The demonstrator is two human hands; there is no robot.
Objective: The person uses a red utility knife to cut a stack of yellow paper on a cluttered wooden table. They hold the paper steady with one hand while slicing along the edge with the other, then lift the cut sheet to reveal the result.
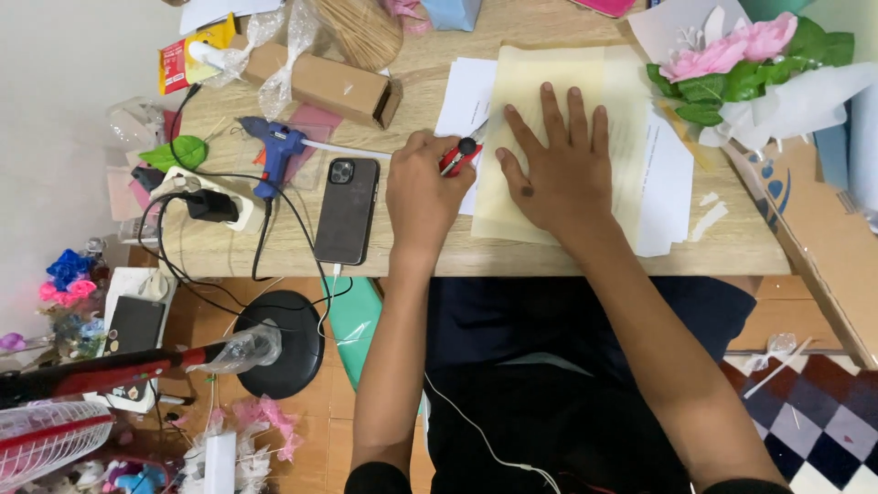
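Left hand (425, 197): grip closed around red-handled scissors (460, 157), blades set at the left edge of the yellow sheet (549, 82).
Right hand (553, 169): laid flat, fingers spread, pressed on the yellow sheet; nothing is pinched.
Yellow sheet: placed on white papers (668, 174) on the tabletop (732, 242).
Phone (347, 209): face down, just left of the left hand.
Glue gun (272, 146): left of the phone.

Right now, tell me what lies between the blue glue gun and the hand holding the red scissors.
In the head view, a black phone lies face down between the blue glue gun and the left hand gripping the red scissors.
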